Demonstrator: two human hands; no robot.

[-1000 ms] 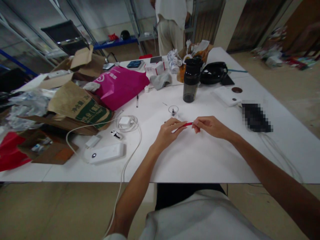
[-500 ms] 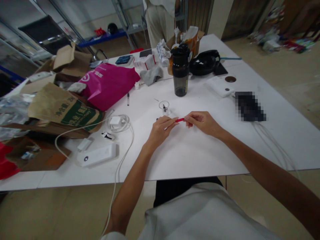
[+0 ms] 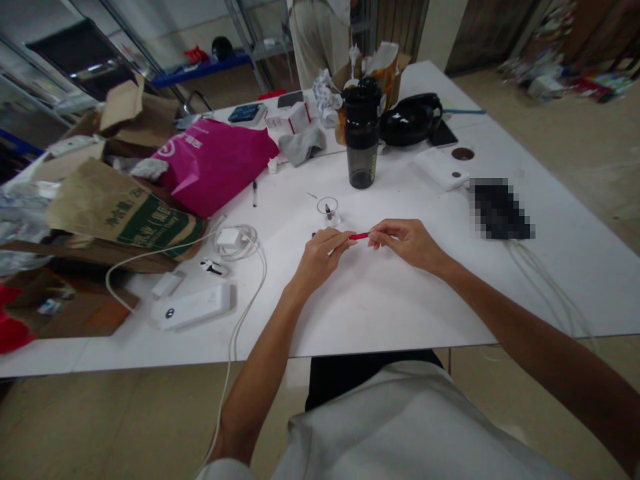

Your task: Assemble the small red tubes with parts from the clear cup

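A slim red pen (image 3: 359, 237) is held level just above the white table, between my two hands. The fingertips of my left hand (image 3: 323, 255) pinch its left end. At its right end, my right hand (image 3: 404, 241) has thumb and fingers closed on it; both ends are partly covered by fingers. Just beyond my left hand stands a small clear cup (image 3: 329, 208) with a small dark thing in it. Part of a small dark object (image 3: 314, 235) shows behind my left knuckles. Farther back lies a black pen (image 3: 255, 193).
A dark bottle (image 3: 361, 137) stands behind the cup. On the left are a pink bag (image 3: 215, 160), cardboard boxes, a coiled white cable (image 3: 245, 243) and a white power bank (image 3: 197, 307). A blurred-out dark device (image 3: 501, 208) with cables lies right. Another person (image 3: 320, 40) stands behind the table.
The view has shifted slightly, so the table appears a little higher. Both hands keep their hold on the red pen, with only slight finger movement.
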